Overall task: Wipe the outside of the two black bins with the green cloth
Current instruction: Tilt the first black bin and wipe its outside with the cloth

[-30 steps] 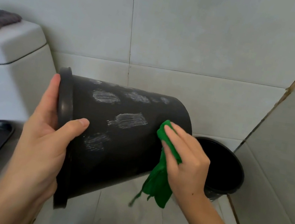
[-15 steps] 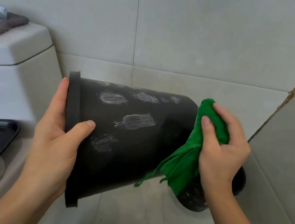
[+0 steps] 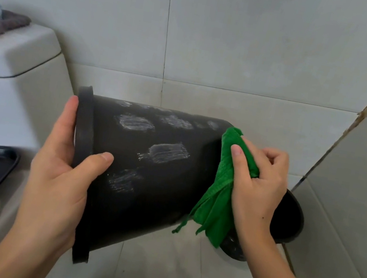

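We have moved our right hand (image 3: 258, 184) and the cloth (image 3: 219, 194) off the bin's (image 3: 150, 182) side wall, where they pressed a second ago, to its bottom end, fingers now curled round the bunched cloth. The second bin (image 3: 290, 221) is mostly hidden behind that hand.

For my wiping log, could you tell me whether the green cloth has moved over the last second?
Yes. The green cloth moved from the held bin's side wall to its base end.
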The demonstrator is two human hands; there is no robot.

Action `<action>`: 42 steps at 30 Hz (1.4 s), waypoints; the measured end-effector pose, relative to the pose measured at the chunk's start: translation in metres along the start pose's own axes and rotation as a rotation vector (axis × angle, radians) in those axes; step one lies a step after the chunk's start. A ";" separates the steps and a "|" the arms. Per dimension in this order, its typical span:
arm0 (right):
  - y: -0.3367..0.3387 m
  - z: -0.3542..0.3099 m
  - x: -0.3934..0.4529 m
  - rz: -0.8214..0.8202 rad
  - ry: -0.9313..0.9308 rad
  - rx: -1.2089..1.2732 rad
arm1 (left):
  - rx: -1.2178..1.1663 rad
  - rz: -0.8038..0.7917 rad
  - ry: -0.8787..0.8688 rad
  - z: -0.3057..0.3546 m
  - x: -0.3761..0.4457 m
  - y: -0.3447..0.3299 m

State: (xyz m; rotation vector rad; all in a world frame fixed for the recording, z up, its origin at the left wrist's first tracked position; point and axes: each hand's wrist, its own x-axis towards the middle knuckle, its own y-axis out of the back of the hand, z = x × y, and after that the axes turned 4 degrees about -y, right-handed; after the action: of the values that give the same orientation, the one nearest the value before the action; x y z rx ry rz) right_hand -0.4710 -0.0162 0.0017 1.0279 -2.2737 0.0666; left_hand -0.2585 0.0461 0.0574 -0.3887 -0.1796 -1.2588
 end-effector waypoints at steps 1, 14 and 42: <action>0.000 0.001 0.000 -0.007 0.005 0.005 | -0.002 0.004 -0.004 0.001 0.001 0.000; -0.010 0.000 -0.025 -0.240 0.207 -0.215 | -0.005 0.046 -0.034 -0.003 0.006 0.003; -0.011 -0.021 -0.030 -0.310 0.568 0.016 | -0.028 -0.047 -0.058 -0.008 -0.003 -0.007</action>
State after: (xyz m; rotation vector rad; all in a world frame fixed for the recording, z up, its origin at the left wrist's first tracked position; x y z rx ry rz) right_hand -0.4376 0.0025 -0.0006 1.1806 -1.5931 0.2177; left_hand -0.2670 0.0437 0.0499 -0.4473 -0.2214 -1.2981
